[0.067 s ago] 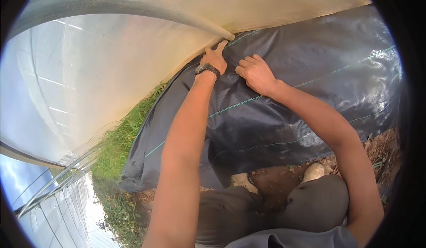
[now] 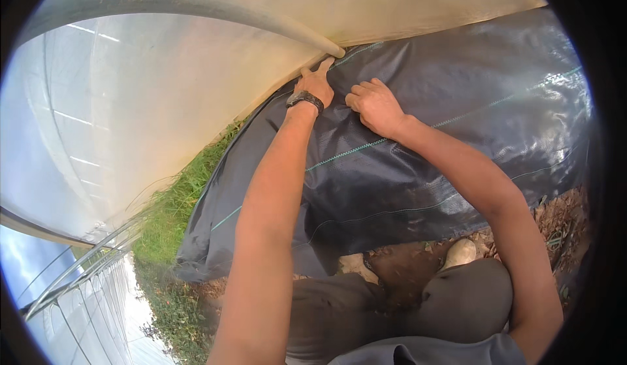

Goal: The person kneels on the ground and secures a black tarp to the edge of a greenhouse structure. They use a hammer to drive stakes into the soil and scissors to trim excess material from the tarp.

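A black woven ground-cover sheet [image 2: 405,175] with green stitched lines spreads in front of me, wrinkled around my hands. At its far edge, my left hand [image 2: 315,85], with a dark watch [image 2: 305,101] on the wrist, presses where the sheet meets the plastic wall. Its thumb and index finger are apart, and the index fingertip reaches the foot of a curved pipe [image 2: 336,51]. Just to the right, my right hand [image 2: 377,107] rests on the sheet with its fingers curled closed. Whatever may be inside those fingers is hidden.
Translucent plastic sheeting [image 2: 163,97] rises along the far side and left. Grass [image 2: 170,215] grows beside the sheet's left end. Metal hoops [image 2: 78,280] stand at lower left. Bare soil [image 2: 411,270] and my shoes [image 2: 461,253] lie at the sheet's near edge.
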Demonstrator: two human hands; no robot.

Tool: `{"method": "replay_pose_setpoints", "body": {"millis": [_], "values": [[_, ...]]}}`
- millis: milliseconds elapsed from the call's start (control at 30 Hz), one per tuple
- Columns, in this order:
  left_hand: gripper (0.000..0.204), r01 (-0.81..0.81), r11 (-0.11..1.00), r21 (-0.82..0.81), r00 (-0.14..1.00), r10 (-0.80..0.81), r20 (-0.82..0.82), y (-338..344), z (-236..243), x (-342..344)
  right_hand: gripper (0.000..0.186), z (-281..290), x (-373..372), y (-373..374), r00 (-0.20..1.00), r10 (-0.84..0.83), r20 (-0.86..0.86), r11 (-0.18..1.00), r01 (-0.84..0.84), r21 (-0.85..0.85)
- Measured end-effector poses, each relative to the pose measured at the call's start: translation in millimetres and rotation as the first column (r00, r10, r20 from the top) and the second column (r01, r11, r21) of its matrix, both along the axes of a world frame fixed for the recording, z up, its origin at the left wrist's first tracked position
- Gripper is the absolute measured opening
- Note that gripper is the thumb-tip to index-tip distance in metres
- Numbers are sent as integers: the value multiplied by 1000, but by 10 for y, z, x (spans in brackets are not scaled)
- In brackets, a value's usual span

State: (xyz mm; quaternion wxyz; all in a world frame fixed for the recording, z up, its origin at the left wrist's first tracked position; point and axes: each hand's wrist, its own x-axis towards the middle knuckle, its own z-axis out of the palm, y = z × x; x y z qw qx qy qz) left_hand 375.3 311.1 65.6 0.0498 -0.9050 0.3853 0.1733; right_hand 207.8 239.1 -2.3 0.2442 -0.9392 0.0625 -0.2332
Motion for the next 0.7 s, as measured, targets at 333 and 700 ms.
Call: {"method": "replay_pose_setpoints", "body": {"millis": [333, 700], "values": [[68, -74, 997, -9, 997, 74, 4, -42, -51, -42, 28, 61, -352, 178, 992, 127, -19, 976, -122, 183], [63, -108, 992, -68, 994, 106, -36, -74, -107, -33, 40, 51, -726, 395, 990, 71, -119, 995, -62, 77]]}}
